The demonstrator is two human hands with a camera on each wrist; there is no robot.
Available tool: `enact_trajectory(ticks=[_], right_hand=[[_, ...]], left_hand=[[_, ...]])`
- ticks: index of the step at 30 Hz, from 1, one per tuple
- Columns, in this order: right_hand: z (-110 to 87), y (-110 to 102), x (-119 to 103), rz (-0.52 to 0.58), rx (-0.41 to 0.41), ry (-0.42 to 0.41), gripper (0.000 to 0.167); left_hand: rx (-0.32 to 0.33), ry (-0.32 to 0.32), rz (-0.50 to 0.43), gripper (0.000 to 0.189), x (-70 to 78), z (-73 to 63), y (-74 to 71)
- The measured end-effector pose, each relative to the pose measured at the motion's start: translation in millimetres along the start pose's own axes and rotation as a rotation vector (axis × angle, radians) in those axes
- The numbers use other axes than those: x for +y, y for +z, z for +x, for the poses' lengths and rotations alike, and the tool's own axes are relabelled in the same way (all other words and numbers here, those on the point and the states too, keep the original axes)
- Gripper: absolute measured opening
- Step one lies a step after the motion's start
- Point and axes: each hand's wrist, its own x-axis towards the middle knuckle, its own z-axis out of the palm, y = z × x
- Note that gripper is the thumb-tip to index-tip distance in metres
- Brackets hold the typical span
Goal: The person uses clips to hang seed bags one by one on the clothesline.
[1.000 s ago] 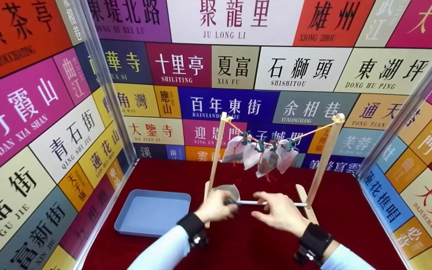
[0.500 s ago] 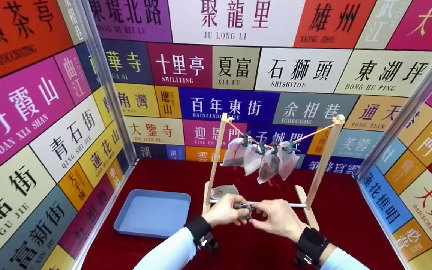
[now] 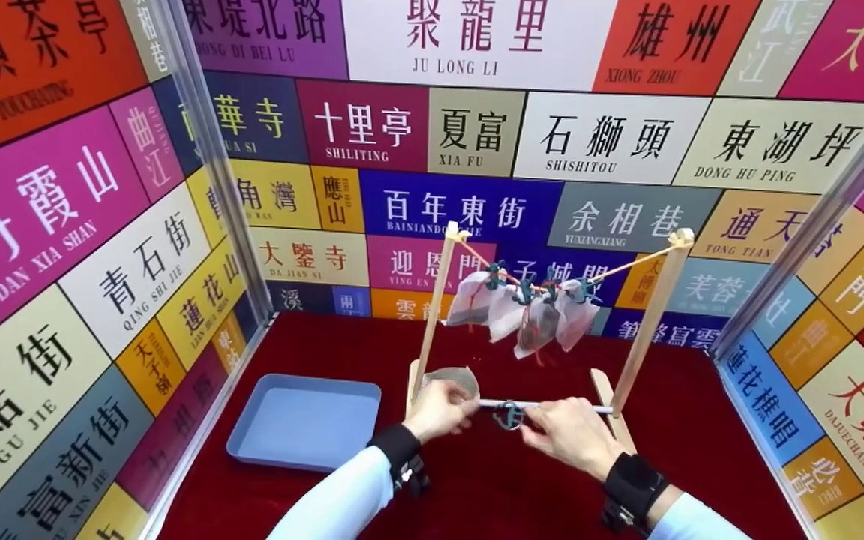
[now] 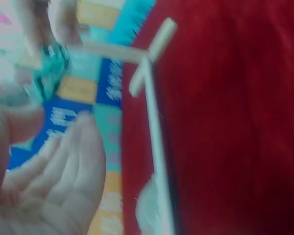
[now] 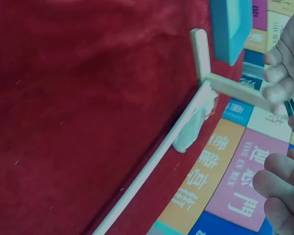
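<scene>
My right hand (image 3: 574, 435) pinches a small teal-green ring-shaped piece (image 3: 508, 415) at its fingertips, in front of the white crossbar of a wooden stand. In the left wrist view the teal piece (image 4: 50, 73) hangs from the right fingertips (image 4: 66, 32). My left hand (image 3: 439, 411) is just to the left, apart from the piece. Its thumb and fingers stand apart with nothing between them, as the left wrist view of the left hand (image 4: 63, 176) shows. A pale pouch (image 3: 456, 377) lies on the red cloth behind the left hand, partly hidden.
The stand's posts (image 3: 653, 322) hold up a sagging cord (image 3: 623, 268). Several white pouches (image 3: 505, 315) with teal pieces at their tops hang from it. A blue tray (image 3: 304, 420) sits on the red cloth (image 3: 312, 334) at left. Printed panels (image 3: 462, 206) enclose three sides.
The dark ring-shaped piece was in my left hand, then between both hands. Now the right fingers hold it and the left hand has drawn back to the left.
</scene>
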Motion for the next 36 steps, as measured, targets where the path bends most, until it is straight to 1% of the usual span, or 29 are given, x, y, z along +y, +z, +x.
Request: enact_trajectory(ticks=[1, 2, 3, 4, 5, 6, 7, 8, 9, 11, 14, 15, 16, 18, 20, 22, 24, 28, 30, 31, 33, 35, 36], right_hand=[[-2.4, -0.5, 2.0, -0.01, -0.009, 0.001, 0.034], [-4.8, -0.9, 3.8, -0.017, -0.019, 0.0, 0.035], [-7.1, -1.3, 5.5, -0.021, -0.033, 0.001, 0.037], [-9.3, -1.6, 6.9, -0.022, -0.045, 0.001, 0.037], [-11.3, -2.1, 7.9, -0.021, -0.059, 0.001, 0.038], [-13.0, -2.6, 8.8, -0.02, -0.071, 0.002, 0.038], [-14.5, -3.5, 9.1, -0.022, -0.087, 0.011, 0.037], [-16.0, -4.5, 9.2, -0.041, -0.098, 0.025, 0.037], [-17.3, -5.6, 8.9, -0.059, -0.111, 0.041, 0.038], [-19.1, -7.6, 7.8, -0.089, -0.13, 0.068, 0.039], [-22.5, -9.1, 6.9, -0.132, -0.149, 0.095, 0.043], [-24.0, -9.3, 6.9, -0.128, -0.154, 0.098, 0.044], [-25.5, -9.3, 7.2, -0.126, -0.156, 0.103, 0.045], [-28.2, -8.0, 6.9, -0.126, -0.157, 0.115, 0.046], [-30.5, -7.0, 6.5, -0.126, -0.156, 0.125, 0.046], [-32.0, -5.8, 6.2, -0.121, -0.157, 0.119, 0.046], [-32.8, -4.7, 6.1, -0.081, -0.164, 0.103, 0.043], [-32.4, -3.1, 6.6, 0.024, -0.199, 0.077, 0.038], [-31.9, -3.9, 7.3, 0.046, -0.212, 0.078, 0.035], [-31.6, -4.2, 7.9, 0.046, -0.214, 0.076, 0.035], [-30.9, -5.1, 8.7, 0.037, -0.215, 0.07, 0.035], [-30.5, -5.7, 9.2, 0.034, -0.218, 0.063, 0.034], [-30.5, -6.0, 9.2, 0.036, -0.222, 0.059, 0.035]], left_hand=[[0.062, 0.053, 0.094, 0.027, -28.0, 12.3, 1.8], [0.124, 0.077, 0.191, 0.028, -38.6, 16.3, 1.6], [0.181, 0.097, 0.288, 0.028, -47.8, 19.5, 2.1], [0.233, 0.104, 0.365, 0.029, -54.7, 21.9, 3.5], [0.275, 0.097, 0.436, 0.031, -59.7, 23.8, 5.9], [0.296, 0.074, 0.477, 0.033, -62.1, 24.8, 8.5], [0.304, 0.058, 0.505, 0.036, -66.7, 27.2, 11.5], [0.29, 0.02, 0.524, 0.042, -66.8, 27.3, 13.8], [0.277, -0.008, 0.533, 0.047, -79.1, 34.7, 18.6], [0.242, -0.067, 0.498, 0.062, -104.6, 50.6, 26.5], [0.191, -0.134, 0.357, 0.08, -147.9, 77.4, 36.8], [0.183, -0.168, 0.277, 0.084, -145.0, 79.3, 38.1], [0.186, -0.185, 0.212, 0.087, -146.0, 81.8, 39.3], [0.204, -0.2, 0.113, 0.088, -147.0, 84.0, 40.6], [0.226, -0.214, 0.052, 0.087, -142.7, 82.8, 41.0], [0.227, -0.244, 0.018, 0.088, -133.5, 79.4, 41.1], [0.194, -0.291, -0.042, 0.092, -122.7, 76.0, 41.7], [0.081, -0.403, -0.162, 0.102, -94.8, 68.4, 39.5], [0.065, -0.434, -0.216, 0.102, -79.9, 65.3, 36.7], [0.071, -0.448, -0.249, 0.101, -72.6, 64.2, 35.3], [0.108, -0.463, -0.326, 0.099, -62.3, 63.8, 33.2], [0.164, -0.457, -0.415, 0.096, -55.5, 64.1, 32.7], [0.188, -0.458, -0.452, 0.095, -54.6, 65.4, 33.3]])
